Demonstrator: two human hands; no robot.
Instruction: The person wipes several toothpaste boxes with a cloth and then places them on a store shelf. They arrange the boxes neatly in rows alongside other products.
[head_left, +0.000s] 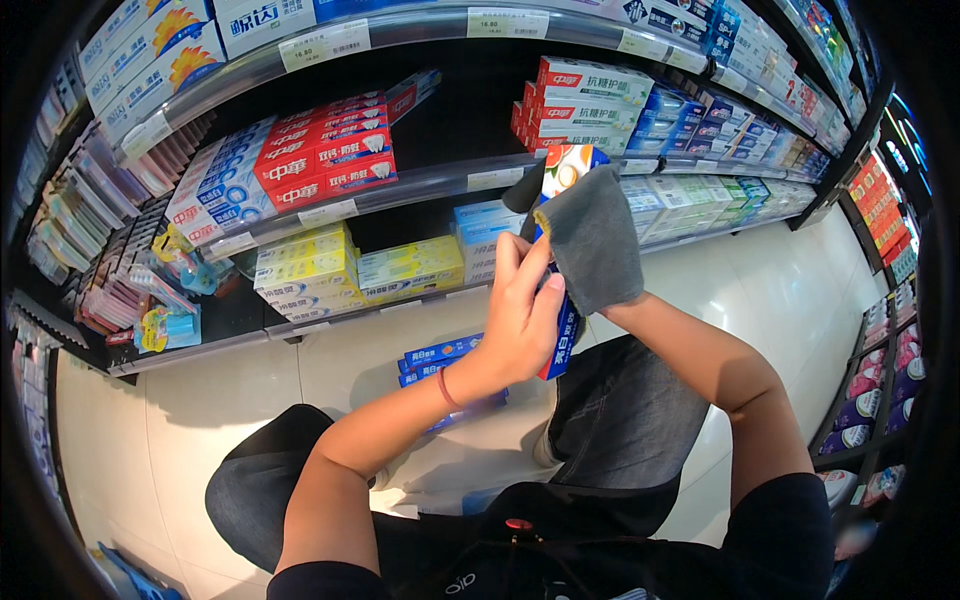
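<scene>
My left hand (517, 315) grips a long blue toothpaste box (562, 349), holding it tilted upright with the fingers around its lower half. Citrus pictures show on the box's white upper end. A dark grey cloth (600, 240) with a yellow edge is draped over my right hand (619, 308) and lies against the box's side. Only the wrist shows below the cloth; the fingers are hidden. On the floor beyond my left forearm lies a stack of similar blue boxes (442, 352), partly hidden by that arm.
Ahead stands a shelf with red toothpaste boxes (322, 161), white-and-red boxes (592, 112) and yellow boxes (412, 266). Toothbrush packs (97, 202) hang at the left. Shelf rails (427, 172) run close beyond my hands. My bent knees (262, 480) flank the floor stack. More stocked shelving (862, 405) stands at right.
</scene>
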